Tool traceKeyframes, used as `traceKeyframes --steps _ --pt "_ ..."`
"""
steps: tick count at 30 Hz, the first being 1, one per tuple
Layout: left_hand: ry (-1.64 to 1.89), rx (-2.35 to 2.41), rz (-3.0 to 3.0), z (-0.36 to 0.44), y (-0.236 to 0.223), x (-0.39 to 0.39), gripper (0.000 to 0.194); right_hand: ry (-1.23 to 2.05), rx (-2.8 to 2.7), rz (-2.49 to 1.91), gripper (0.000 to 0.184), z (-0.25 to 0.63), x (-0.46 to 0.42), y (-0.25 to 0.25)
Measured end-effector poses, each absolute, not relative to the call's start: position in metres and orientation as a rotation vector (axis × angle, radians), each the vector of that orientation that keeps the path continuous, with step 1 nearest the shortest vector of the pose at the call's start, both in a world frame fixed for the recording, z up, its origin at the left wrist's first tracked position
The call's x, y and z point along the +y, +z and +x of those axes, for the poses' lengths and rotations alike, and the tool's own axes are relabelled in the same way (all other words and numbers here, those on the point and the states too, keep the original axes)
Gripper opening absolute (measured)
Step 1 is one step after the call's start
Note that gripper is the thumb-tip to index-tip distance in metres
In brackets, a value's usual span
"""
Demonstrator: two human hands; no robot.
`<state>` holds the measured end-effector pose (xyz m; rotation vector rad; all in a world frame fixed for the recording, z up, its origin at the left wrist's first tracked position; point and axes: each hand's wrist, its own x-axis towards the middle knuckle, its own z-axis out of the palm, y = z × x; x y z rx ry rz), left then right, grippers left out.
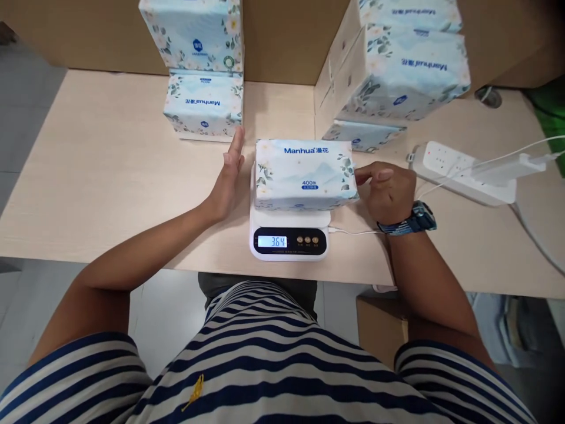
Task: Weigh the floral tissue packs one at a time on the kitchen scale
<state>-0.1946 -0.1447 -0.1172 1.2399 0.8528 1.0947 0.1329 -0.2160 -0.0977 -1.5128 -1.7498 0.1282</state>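
A white and pale blue tissue pack (304, 171) with a floral print lies flat on a white kitchen scale (289, 256). The lit display shows the digits 364; a decimal point is hard to make out. My left hand (227, 179) is held to the left of the pack, apart from it, fingers stretched out and nothing in them. Its fingertips come close to the lower pack of the left stack (203, 106). My right hand (386, 188) is at the pack's right end, fingers partly curled, fingertips against it and partly hidden by its edge.
At the back right stands a larger stack of tissue packs (406, 73). Cardboard boxes (282, 41) line the rear of the wooden table (97, 176). A white power strip (463, 171) with cables lies at right, and a thin white cable (353, 232) runs from the scale under my right wrist.
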Motion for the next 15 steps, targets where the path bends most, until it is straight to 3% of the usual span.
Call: traceKeyframes --steps 5,9,15 --pt "1.099 0.818 1.346 -0.196 -0.118 -0.145 0.075 0.15 -1.732 -1.482 0.081 0.14 -0.215 -0.098" --pt "1.085 0.785 1.435 -0.199 -0.118 -0.145 0.081 0.119 -1.808 -1.491 0.088 0.142 -0.218 -0.093" --pt "1.075 0.764 1.48 -0.198 -0.12 -0.145 0.076 0.116 -1.915 -1.494 0.094 0.145 -0.22 -0.092"
